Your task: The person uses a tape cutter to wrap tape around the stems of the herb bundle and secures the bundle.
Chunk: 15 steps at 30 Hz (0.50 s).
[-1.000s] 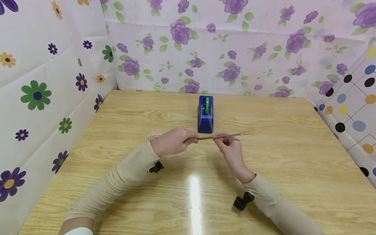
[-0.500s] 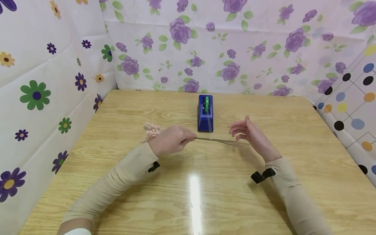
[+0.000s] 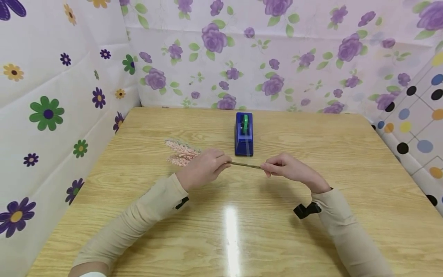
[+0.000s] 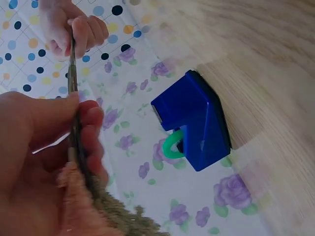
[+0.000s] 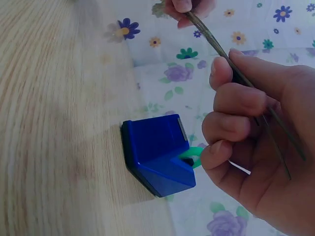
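Note:
Pink flower sprigs (image 3: 182,153) lie to the left of my left hand (image 3: 204,168), with their thin stems (image 3: 245,165) running rightward between both hands. My left hand grips the stems just below the flower heads; in the left wrist view, pinkish and greenish-brown heads (image 4: 81,209) hang under the fingers. Farther along, my right hand (image 3: 288,168) pinches the same stems between thumb and curled fingers. The right wrist view shows several stem ends (image 5: 280,132) spreading apart past that hand's palm.
A blue tape dispenser (image 3: 244,144) with a green roll core (image 3: 245,123) stands on the wooden table (image 3: 166,231) just beyond the stems. Flowered cloth (image 3: 290,46) rises along the table's back edge, with patterned cloths at both sides.
My right hand let go of the stems near the dispenser, swung right with fingers spread, and now pinches them farther right. More of the pink flower heads shows beside my nearly still left hand.

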Available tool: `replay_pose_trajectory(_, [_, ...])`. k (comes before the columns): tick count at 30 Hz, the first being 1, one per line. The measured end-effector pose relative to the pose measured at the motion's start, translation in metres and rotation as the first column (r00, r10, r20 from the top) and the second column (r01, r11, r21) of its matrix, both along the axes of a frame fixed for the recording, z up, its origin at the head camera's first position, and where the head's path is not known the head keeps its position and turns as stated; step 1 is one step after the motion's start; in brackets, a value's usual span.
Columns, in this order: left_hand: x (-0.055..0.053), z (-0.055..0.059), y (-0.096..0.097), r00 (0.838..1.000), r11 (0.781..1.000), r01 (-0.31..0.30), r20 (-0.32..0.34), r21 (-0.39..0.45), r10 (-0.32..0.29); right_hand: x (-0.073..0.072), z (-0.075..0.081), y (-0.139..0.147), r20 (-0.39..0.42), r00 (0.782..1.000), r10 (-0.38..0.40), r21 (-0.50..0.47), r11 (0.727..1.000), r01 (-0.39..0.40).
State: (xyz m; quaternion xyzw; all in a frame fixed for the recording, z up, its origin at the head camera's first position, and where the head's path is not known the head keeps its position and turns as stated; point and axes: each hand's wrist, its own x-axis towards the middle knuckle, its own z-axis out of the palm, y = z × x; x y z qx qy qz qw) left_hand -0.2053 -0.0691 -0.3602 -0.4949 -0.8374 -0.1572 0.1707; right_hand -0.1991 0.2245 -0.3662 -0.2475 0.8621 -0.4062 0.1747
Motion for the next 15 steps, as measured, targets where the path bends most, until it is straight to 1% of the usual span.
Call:
replay_pose_trajectory(4, [0.0040, 0.0020, 0.0009, 0.997, 0.997, -0.063, 0.035, -0.034, 0.064, 0.0001, -0.0020, -0.0013, -0.064, 0.998, -0.016, 0.025, 1.000, 0.018])
replay_pose_trajectory(6, [0.0048, 0.0034, 0.0021, 0.993, 0.995, -0.081, 0.079, -0.060, 0.085, 0.0004, -0.0027, -0.0014, -0.089, 0.996, -0.026, 0.034, 0.999, 0.029])
replay_pose_trajectory(8, [0.0048, 0.0046, 0.0033, 0.987, 0.993, -0.088, 0.128, -0.083, 0.098, 0.0009, -0.0030, -0.0016, -0.112, 0.993, -0.033, 0.036, 0.999, 0.037])
replay_pose_trajectory(11, [0.0036, 0.0050, 0.0046, 0.977, 0.989, -0.098, 0.179, -0.115, 0.117, 0.0019, -0.0023, -0.0019, -0.139, 0.989, -0.048, 0.030, 0.998, 0.053])
replay_pose_trajectory(15, [0.0017, 0.0039, 0.0050, 0.974, 0.988, -0.100, 0.190, -0.114, 0.120, 0.0026, -0.0019, -0.0032, -0.168, 0.983, -0.078, 0.036, 0.996, 0.085])
